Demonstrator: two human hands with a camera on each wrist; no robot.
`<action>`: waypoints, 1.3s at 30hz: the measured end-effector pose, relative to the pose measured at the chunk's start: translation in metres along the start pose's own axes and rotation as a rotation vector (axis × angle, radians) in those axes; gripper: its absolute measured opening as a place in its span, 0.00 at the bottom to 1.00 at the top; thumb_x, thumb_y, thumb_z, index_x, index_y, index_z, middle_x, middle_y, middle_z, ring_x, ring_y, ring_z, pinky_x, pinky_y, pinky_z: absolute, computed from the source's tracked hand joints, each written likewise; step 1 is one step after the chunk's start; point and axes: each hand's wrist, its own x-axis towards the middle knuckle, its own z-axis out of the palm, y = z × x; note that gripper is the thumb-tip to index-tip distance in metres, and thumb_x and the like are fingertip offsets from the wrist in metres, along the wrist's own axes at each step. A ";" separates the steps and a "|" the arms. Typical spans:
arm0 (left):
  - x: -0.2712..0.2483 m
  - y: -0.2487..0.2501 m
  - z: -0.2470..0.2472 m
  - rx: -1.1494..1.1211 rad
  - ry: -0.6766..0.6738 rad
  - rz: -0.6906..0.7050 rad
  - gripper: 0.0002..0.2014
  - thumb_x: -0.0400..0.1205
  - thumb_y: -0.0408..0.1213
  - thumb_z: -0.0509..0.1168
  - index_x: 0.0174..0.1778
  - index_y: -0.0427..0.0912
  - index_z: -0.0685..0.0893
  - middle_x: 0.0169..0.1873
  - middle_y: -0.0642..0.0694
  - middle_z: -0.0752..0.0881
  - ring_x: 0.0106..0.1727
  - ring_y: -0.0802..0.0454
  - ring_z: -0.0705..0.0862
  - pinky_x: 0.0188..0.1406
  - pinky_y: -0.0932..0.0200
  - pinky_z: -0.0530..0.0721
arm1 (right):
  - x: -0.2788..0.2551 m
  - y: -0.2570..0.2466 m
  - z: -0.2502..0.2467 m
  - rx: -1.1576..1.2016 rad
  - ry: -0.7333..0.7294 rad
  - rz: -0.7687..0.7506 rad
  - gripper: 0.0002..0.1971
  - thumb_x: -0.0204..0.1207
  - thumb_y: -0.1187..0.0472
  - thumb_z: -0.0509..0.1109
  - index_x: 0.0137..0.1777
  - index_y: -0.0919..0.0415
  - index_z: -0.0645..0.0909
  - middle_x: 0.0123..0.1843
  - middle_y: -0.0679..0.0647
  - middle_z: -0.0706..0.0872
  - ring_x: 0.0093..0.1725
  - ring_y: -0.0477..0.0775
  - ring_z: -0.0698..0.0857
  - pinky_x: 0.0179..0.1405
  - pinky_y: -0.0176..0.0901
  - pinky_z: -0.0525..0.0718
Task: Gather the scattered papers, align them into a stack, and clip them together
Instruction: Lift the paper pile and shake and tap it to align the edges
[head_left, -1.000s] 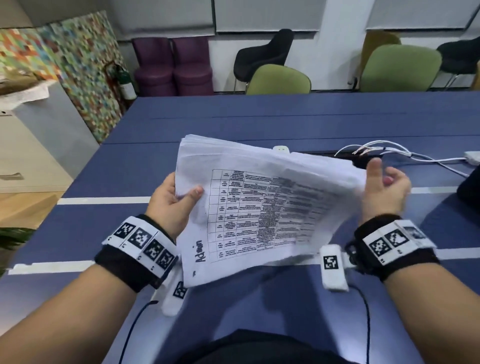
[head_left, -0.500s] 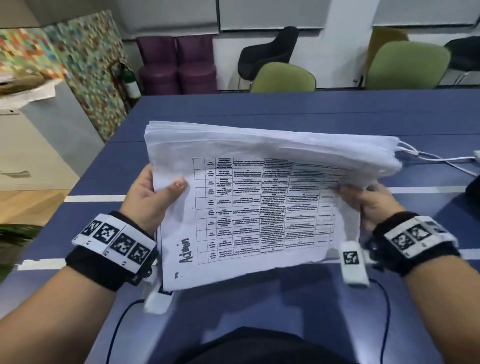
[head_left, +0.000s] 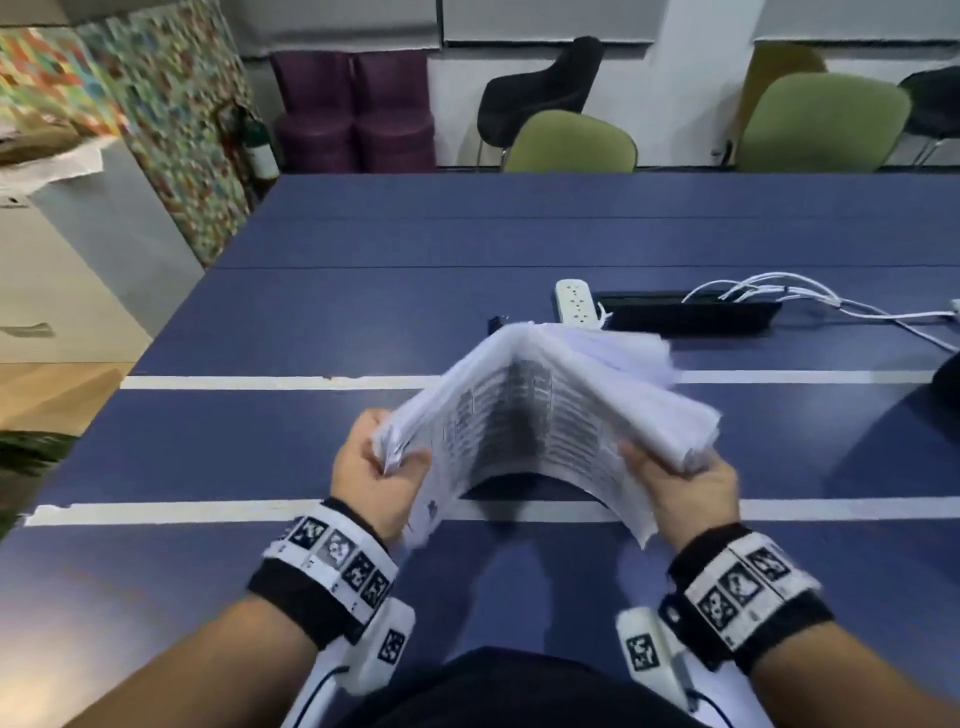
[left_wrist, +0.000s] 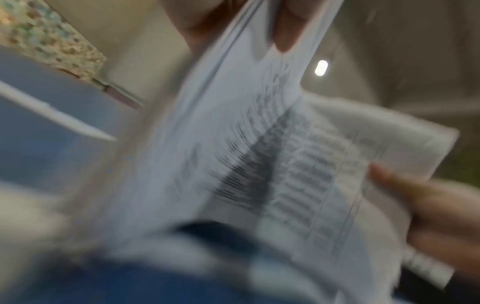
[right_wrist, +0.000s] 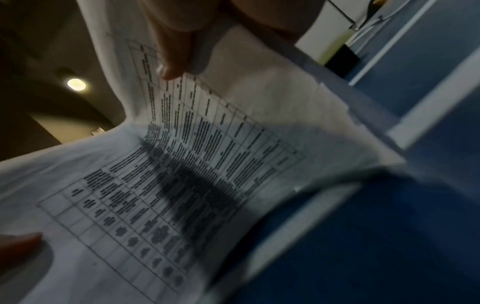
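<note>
While bowed upward above the counter (head_left: 363, 322) near its front edge, paper stack (head_left: 545, 410) is held: L hand (head_left: 371, 475) grip pinches one end, R hand (head_left: 685, 493) grip clasps the other.

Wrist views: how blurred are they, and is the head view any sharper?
Left wrist: heavy motion blur, table print on the papers smeared. Right wrist: dim, grid visible, text unreadable, table blurred. Head: room sharp, papers and both hands slightly smeared.

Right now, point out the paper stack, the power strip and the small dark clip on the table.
paper stack (head_left: 524, 410): head view, printed top sheet at the bend.
power strip (head_left: 575, 301): head view, middle of its white body.
small dark clip (head_left: 498, 322): head view, visible part behind the stack; blurred, identity uncertain.
</note>
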 end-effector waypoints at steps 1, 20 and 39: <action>-0.003 -0.005 0.001 0.017 0.010 -0.031 0.19 0.70 0.17 0.67 0.35 0.49 0.75 0.24 0.55 0.79 0.21 0.69 0.76 0.23 0.78 0.73 | -0.001 0.010 -0.003 -0.014 -0.014 -0.001 0.22 0.59 0.72 0.78 0.54 0.74 0.80 0.31 0.36 0.90 0.34 0.38 0.87 0.36 0.25 0.84; 0.054 0.012 -0.063 -0.080 -0.369 -0.195 0.16 0.52 0.26 0.69 0.32 0.45 0.91 0.29 0.42 0.86 0.33 0.48 0.80 0.36 0.56 0.78 | 0.046 -0.031 -0.023 -0.022 -0.487 -0.038 0.32 0.32 0.45 0.88 0.42 0.50 0.91 0.39 0.40 0.92 0.42 0.36 0.88 0.42 0.28 0.84; 0.031 0.027 -0.016 -0.353 0.127 0.025 0.08 0.76 0.45 0.66 0.33 0.49 0.86 0.33 0.52 0.91 0.40 0.54 0.87 0.44 0.62 0.85 | 0.014 -0.014 0.002 -0.061 -0.107 -0.247 0.24 0.64 0.72 0.77 0.51 0.46 0.76 0.43 0.39 0.88 0.44 0.36 0.85 0.49 0.33 0.84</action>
